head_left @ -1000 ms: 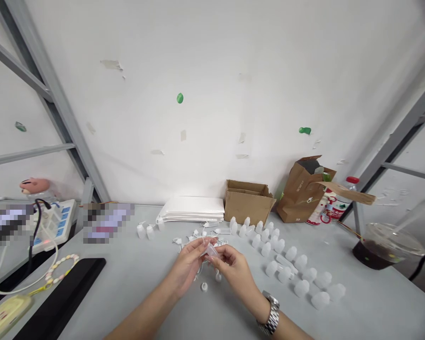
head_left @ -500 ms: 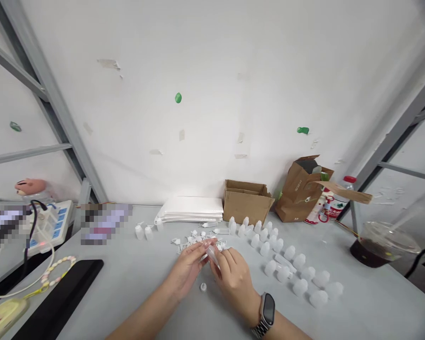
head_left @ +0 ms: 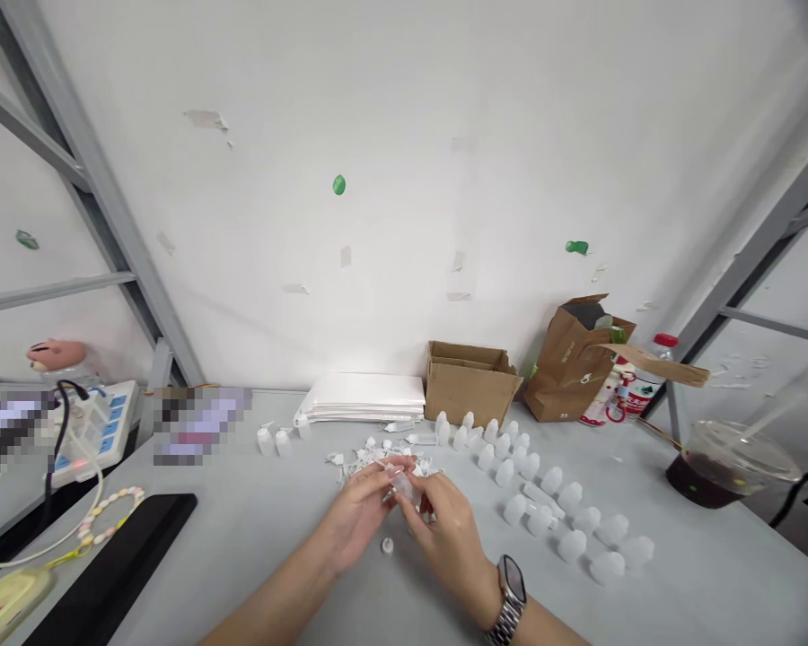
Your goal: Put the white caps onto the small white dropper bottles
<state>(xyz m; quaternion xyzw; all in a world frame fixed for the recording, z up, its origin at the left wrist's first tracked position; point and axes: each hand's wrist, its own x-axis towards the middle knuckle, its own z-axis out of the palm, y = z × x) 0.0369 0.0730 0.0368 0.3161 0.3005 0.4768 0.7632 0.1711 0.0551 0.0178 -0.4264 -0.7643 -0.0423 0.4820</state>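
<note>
Small translucent bottle (head_left: 401, 482), lower centre of frame, pinched between fingertips of left hand (head_left: 358, 510) and right hand (head_left: 448, 528) above counter (head_left: 256, 547); best gripped firmly and squarely, loose cap (head_left: 387, 545) just below.

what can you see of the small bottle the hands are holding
The small bottle is translucent whitish plastic. It is held tilted above the grey table, pinched between the fingertips of the left hand and the right hand, which hide much of it. Whether it is capped cannot be told.
</note>
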